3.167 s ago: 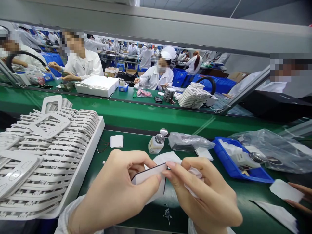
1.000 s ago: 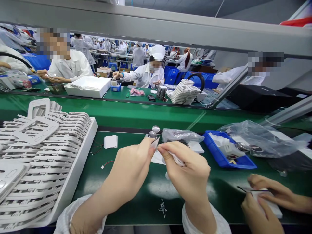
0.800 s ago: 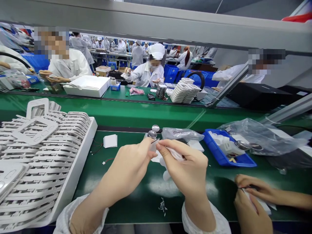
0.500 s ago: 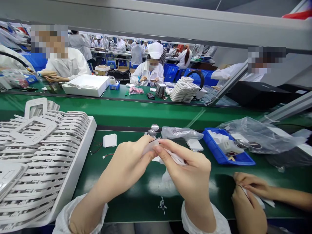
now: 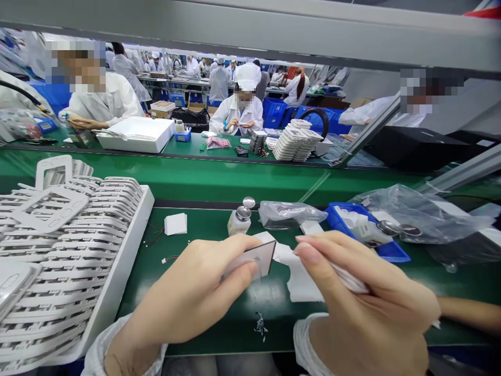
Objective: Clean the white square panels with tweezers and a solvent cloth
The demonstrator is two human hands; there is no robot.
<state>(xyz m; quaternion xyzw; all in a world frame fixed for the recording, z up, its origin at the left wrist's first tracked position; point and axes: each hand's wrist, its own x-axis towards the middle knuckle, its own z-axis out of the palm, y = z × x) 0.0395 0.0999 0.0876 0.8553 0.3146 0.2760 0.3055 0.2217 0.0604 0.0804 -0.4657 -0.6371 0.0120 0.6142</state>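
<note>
My left hand (image 5: pixel 211 287) pinches a flat square panel (image 5: pixel 264 257), pale-faced with a dark edge, between thumb and fingers above the green table. To its right, apart from the panel, my right hand (image 5: pixel 368 297) is closed on a folded white cloth (image 5: pixel 350 279), its thumb and index finger pressed together. White sheets (image 5: pixel 301 279) lie on the table between and behind the hands. Beyond the left hand stands a bottle with a metal cap (image 5: pixel 238 222). Small white scraps (image 5: pixel 260 327) lie near the table's front edge.
A white tray (image 5: pixel 129 266) full of white plastic frames fills the left side. At the right are a blue bin (image 5: pixel 395 253) and plastic bags (image 5: pixel 426 214). A neighbour's forearm (image 5: pixel 473 313) reaches in from the right. A metal beam (image 5: pixel 250 31) crosses overhead.
My hands have moved apart; the right went right and nearer, with the cloth. The panel shows more fully in my left hand. The bottle and white sheets are less covered, the neighbour's hands now mostly hidden.
</note>
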